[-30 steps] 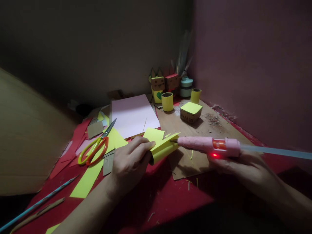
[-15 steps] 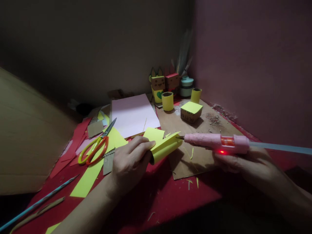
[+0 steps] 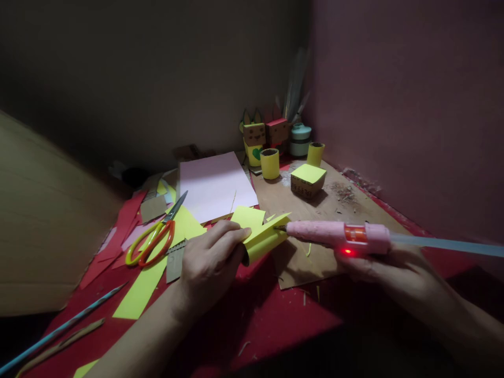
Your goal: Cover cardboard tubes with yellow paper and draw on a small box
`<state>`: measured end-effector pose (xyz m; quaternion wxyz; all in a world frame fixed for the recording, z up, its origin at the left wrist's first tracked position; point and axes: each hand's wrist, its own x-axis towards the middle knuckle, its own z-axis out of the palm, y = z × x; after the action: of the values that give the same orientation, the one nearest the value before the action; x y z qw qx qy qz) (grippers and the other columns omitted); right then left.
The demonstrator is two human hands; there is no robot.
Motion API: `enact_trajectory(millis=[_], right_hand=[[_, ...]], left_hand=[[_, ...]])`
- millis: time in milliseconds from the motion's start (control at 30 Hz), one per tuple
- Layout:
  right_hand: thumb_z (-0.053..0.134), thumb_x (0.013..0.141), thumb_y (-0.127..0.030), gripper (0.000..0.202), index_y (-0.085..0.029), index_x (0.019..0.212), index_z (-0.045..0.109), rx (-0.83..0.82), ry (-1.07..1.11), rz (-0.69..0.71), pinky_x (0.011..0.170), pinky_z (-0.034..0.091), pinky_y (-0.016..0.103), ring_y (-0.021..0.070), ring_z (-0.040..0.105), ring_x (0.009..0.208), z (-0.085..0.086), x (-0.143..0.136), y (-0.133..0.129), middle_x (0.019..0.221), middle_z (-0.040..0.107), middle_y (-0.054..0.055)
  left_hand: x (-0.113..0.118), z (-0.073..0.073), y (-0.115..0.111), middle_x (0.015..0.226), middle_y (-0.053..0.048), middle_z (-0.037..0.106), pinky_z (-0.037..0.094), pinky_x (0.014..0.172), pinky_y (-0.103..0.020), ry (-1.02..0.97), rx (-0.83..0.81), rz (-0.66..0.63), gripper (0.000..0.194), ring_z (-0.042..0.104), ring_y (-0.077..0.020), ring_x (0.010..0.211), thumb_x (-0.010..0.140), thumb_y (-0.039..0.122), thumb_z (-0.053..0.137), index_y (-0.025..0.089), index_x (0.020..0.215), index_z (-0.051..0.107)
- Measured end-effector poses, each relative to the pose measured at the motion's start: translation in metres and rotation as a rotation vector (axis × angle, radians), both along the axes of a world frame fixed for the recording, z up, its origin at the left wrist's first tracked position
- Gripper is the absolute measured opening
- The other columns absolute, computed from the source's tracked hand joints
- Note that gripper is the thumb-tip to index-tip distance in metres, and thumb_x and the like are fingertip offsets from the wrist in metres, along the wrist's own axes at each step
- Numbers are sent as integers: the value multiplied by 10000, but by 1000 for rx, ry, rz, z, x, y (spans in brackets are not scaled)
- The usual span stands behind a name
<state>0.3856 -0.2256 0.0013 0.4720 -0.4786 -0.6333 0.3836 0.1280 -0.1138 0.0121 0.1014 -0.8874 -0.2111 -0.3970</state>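
My left hand [image 3: 214, 257] grips a roll covered in yellow paper [image 3: 270, 244], its thumb pressing near the paper's loose flap. In my right hand [image 3: 389, 270] is a pink glue gun [image 3: 331, 233] with a red light lit and a long pale glue stick out of its back. The gun's dark nozzle reaches in at the lifted edge of the yellow flap; whether it touches the paper I cannot tell. Scissors [image 3: 159, 236] with yellow and orange handles lie left of my left hand. A yellow paper square [image 3: 252, 216] shows just beyond the roll.
On the cardboard [image 3: 354, 210] stand a yellow-topped box [image 3: 308, 181] and yellow tubes [image 3: 270, 164]. Farther back are a yellow paper figure [image 3: 254, 139], a red one [image 3: 276, 134] and a teal jar [image 3: 300, 140]. A pink sheet [image 3: 216, 184] and red scraps [image 3: 118, 239] lie left.
My right hand has moved left with the glue gun, so the nozzle sits farther along the flap's edge. The left hand and roll have stayed nearly still.
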Motion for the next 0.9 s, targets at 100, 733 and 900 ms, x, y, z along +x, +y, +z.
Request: enact_trajectory(millis=[100, 733, 900], right_hand=[[562, 859, -309, 412, -357, 1268, 576, 1, -16, -13, 1118, 316, 382, 231, 439, 1302, 0, 2, 2, 1185, 671, -51], [586, 855, -344, 347, -311, 1196, 644, -53, -73, -120, 884, 533, 434, 288, 652, 996, 9, 1, -1, 1068, 723, 27], [561, 874, -341, 358, -334, 1228, 613, -32, -75, -73, 900, 522, 451, 292, 612, 1088, 13, -2, 1, 1127, 700, 18]], left_hand=[[0, 0, 0, 839, -66, 696, 528, 570, -221, 5, 1, 5, 146, 675, -137, 748, 824, 37, 561, 131, 893, 650], [-3, -3, 0, 856, -47, 708, 547, 581, -224, 11, -21, 20, 156, 690, -154, 832, 834, 44, 558, 173, 879, 632], [-4, -5, 1, 868, -48, 708, 539, 570, -218, 9, -7, 26, 158, 687, -146, 824, 833, 42, 558, 173, 884, 631]])
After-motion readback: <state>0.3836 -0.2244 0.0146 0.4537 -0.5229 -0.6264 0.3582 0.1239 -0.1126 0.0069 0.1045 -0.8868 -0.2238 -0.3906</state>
